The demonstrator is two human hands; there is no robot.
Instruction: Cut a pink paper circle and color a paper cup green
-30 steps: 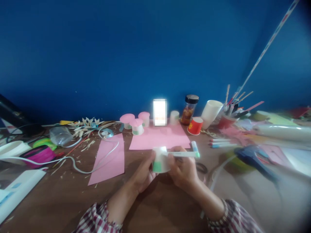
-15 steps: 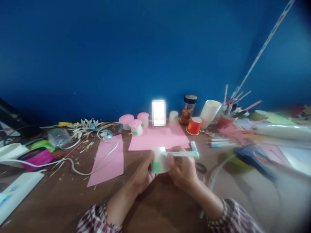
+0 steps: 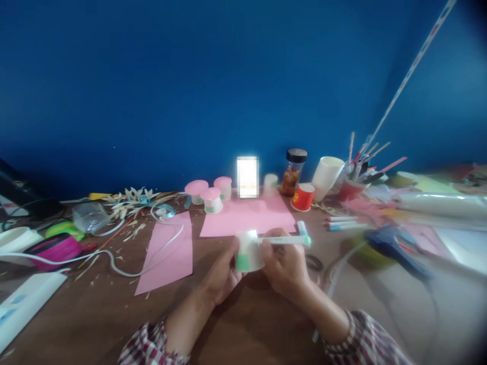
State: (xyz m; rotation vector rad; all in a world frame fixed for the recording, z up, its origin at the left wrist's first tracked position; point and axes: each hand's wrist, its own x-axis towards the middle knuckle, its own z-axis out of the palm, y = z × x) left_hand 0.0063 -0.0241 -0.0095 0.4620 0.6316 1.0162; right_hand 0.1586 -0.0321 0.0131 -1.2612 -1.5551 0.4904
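Observation:
My left hand (image 3: 220,276) grips a small white paper cup (image 3: 248,251) turned upside down, with a green patch coloured on its side. My right hand (image 3: 285,266) is closed on a white marker with a green end (image 3: 289,240), and its tip rests against the cup's side. The marker's cap (image 3: 302,227) lies on the brown table just behind my right hand. Both wrists show checked sleeves.
Two pink paper sheets (image 3: 167,251) (image 3: 247,215) lie ahead. Behind stand three pink-topped cups (image 3: 211,199), a red cup (image 3: 302,197), a jar (image 3: 292,172), a white cup (image 3: 326,176) and a brush holder (image 3: 352,187). Markers (image 3: 342,223) and a blue glue gun (image 3: 395,246) lie right; ribbon and scraps left.
Both hands with cup and marker stay almost still; the view has shifted slightly, so everything sits a little lower-left in the frame.

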